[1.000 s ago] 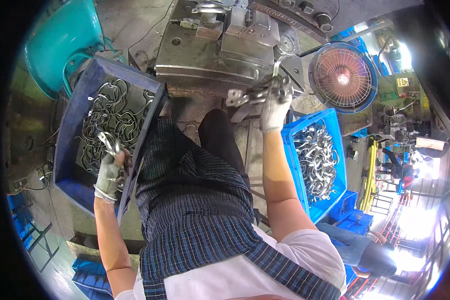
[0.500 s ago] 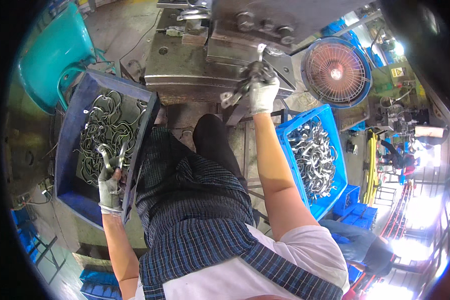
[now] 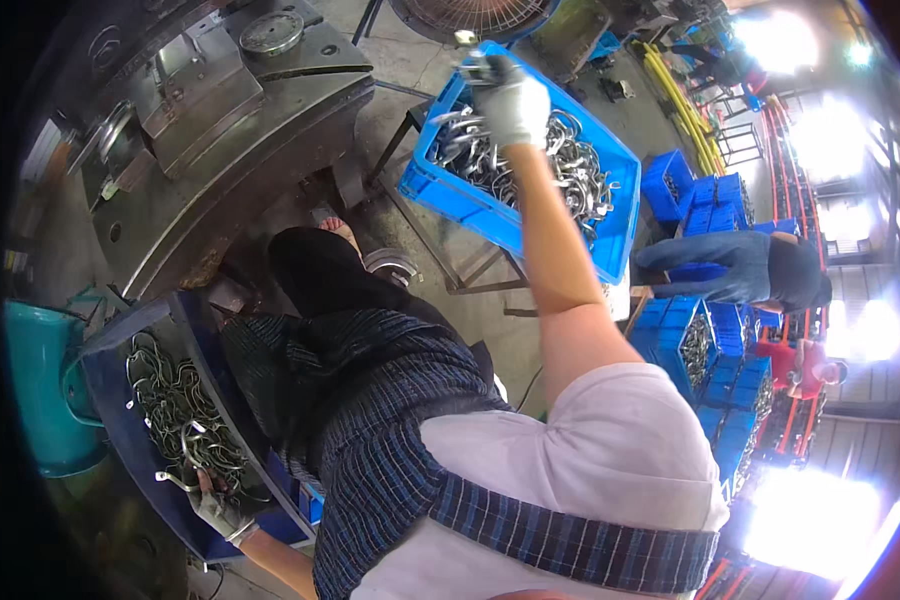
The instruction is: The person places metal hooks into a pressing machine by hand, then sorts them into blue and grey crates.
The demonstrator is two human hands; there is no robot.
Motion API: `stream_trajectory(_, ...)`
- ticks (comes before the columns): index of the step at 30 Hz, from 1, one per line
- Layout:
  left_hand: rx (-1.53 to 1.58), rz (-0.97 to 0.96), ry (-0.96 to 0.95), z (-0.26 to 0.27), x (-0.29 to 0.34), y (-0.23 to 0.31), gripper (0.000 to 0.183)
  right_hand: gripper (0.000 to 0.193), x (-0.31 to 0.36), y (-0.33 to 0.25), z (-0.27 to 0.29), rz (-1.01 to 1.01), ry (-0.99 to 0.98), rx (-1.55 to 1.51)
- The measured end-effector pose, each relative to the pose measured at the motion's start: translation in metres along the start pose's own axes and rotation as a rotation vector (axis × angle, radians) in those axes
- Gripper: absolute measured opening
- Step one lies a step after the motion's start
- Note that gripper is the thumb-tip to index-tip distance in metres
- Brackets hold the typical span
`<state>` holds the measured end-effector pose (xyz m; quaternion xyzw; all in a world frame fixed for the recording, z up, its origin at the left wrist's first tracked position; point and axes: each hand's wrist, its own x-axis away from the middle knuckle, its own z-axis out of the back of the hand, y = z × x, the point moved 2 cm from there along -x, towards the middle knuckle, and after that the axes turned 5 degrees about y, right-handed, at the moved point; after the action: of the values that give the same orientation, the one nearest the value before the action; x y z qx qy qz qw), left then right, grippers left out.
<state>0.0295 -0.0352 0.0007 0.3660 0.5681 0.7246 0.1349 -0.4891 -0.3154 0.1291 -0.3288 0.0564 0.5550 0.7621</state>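
Note:
My left hand (image 3: 217, 510), in a pale glove with darkened fingers, reaches into the dark blue bin (image 3: 185, 310) at the lower left. Its fingers close round a curved metal strip (image 3: 192, 455) with flattened ends, above a tangle of similar strips (image 3: 175, 385). My right hand (image 3: 513, 105), also gloved, is over the far end of the bright blue crate (image 3: 625, 190). Bent metal pieces (image 3: 475, 68) stick out from its dark fingers, smeared by motion. Shiny curved pieces (image 3: 580, 185) fill the crate below it.
A heavy metal press bed (image 3: 310, 110) stands at the upper left. A round fan (image 3: 475, 12) is beyond the crate, and a green chair (image 3: 45, 385) is at far left. Stacked blue crates (image 3: 660, 330) and a bending person (image 3: 730, 265) are on the right.
My view has turned to the right. My right hand has moved from beside the press to over the bright blue crate, with metal pieces in it. My left hand stays at the dark bin.

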Motion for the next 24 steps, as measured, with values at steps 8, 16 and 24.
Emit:
stream_trajectory(8,-0.03,-0.051,0.028,-0.004,0.007,0.013,0.024,0.049,-0.034,0.098,0.066,-0.214,-0.382,0.74)
stream_trajectory(16,-0.378,-0.204,0.032,-0.078,0.069,0.036,0.019,0.022,0.177,-0.112,-0.057,0.401,-1.077,-0.857)
stream_trajectory(24,-0.183,-0.348,-0.287,-0.131,0.099,0.025,0.021,0.029,0.243,-0.175,-0.041,-0.395,-1.708,-0.948)
